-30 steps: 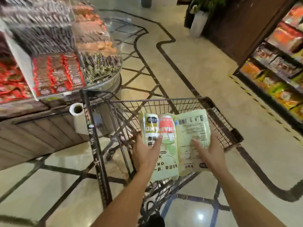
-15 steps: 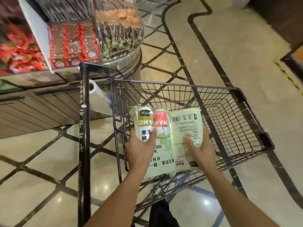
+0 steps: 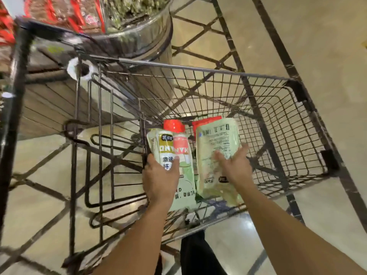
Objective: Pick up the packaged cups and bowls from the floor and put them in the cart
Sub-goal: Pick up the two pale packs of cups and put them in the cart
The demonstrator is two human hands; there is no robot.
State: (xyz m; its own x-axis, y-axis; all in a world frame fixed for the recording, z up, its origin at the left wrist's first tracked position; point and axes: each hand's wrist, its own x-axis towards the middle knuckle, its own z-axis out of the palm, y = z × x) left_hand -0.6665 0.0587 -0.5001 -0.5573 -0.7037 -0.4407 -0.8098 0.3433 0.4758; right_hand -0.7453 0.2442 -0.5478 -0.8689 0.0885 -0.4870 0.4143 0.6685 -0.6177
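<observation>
Inside the wire cart, your two packs are held low in the basket

The cup pack sits clasped in your left hand; the bowl pack beside it is gripped from the right edge by your right hand, near the snack display

Shop floor and display stand

Glossy beige floor with dark inlaid lines in a lattice; a light glare near the bottom. Far left: round display stand, wood-slat base, clear bins of red and green packets. Motion-blurred.
</observation>
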